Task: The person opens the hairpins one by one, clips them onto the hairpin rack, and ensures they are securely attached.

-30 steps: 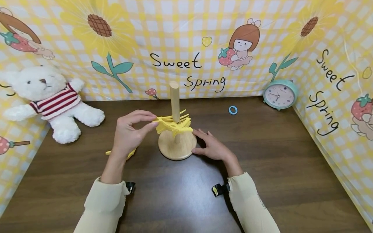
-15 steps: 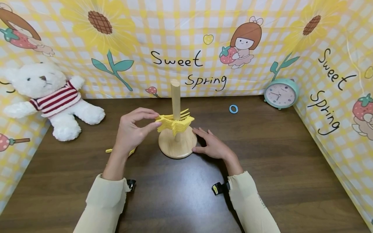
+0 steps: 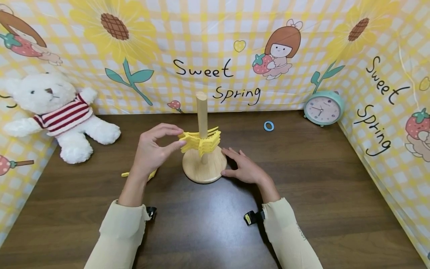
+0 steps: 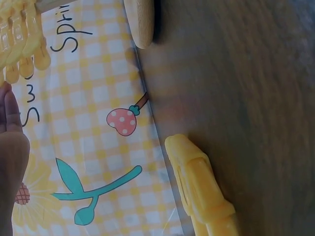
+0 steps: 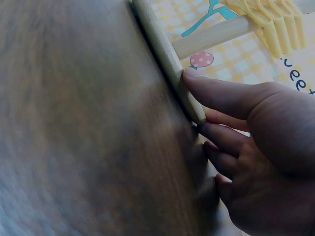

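At mid-frame, left hand (image 3: 152,150) pinches the yellow stack (image 3: 210,143) around the post (image 3: 202,116), right hand (image 3: 246,168) grips the base (image 3: 203,174), and one slack pinch could send the stack sliding!

L hand (image 3: 154,149) & R hand (image 3: 243,166) bare. L sleeve (image 3: 111,243): cream/lt beige fabric, wide turned-back cuff (image 3: 127,224). R sleeve (image 3: 285,224): same colour, w/ sm. dark print (image 3: 301,233) on outer side, too tiny to read. Blk L wrist cam (image 3: 152,213) at cuff edge; blk R wrist cam (image 3: 250,218) w/ yellow patch, on blk strap (image 3: 259,216).
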### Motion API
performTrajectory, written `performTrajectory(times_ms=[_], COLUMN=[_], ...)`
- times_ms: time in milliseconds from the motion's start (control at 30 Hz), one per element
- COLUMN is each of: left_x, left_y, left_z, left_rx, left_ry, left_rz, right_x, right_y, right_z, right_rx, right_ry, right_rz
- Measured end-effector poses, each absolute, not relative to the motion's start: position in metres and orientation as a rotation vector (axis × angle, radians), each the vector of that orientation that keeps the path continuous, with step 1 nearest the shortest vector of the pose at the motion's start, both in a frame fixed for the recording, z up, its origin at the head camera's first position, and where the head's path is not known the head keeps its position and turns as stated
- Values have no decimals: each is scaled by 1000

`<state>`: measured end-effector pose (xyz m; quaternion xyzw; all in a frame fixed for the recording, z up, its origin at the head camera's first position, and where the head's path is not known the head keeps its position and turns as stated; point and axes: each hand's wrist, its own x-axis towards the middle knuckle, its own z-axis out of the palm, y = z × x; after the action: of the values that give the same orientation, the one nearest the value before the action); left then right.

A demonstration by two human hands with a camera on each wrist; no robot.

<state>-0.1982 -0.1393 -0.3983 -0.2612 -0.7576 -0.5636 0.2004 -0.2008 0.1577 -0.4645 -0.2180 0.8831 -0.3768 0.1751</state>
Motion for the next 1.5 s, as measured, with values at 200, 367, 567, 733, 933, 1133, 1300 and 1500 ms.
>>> performTrajectory(times_ms=[200,367,567,733,933,1133,1300,1500], left_x=[-198,-196,-195,-194,-190,-188,-185,-180], left_y=[-140,-140,-142,-145,-148,-153,-166,-185], left_z=[-401,-403,-403,-401,-398,-398,-399,-407], left_rx=[-713,-709,-713,-722,-696,-582,-474,-332], left_ry=[-2151,-2176,-2212,-2192,-2148,-2145,-2122,-2046], left_rz=[-1594,-1599,-1582,-1604,-1678,-1673,-1722,-1801], right_x=[-201,-199,-197,-197,-199,-200,-200,-199], right_y=[157,157,158,157,156,156,157,157], right_z=[-464,-462,-463,-465,-465,-463,-464,-464], right_rx=[-629,-618,-613,-607,-612,-617,-605,-617], right_ry=[2497,2498,2498,2495,2498,2505,2501,2505], right_rz=[-1064,-1059,-1054,-1065,-1069,-1063,-1063,-1076])
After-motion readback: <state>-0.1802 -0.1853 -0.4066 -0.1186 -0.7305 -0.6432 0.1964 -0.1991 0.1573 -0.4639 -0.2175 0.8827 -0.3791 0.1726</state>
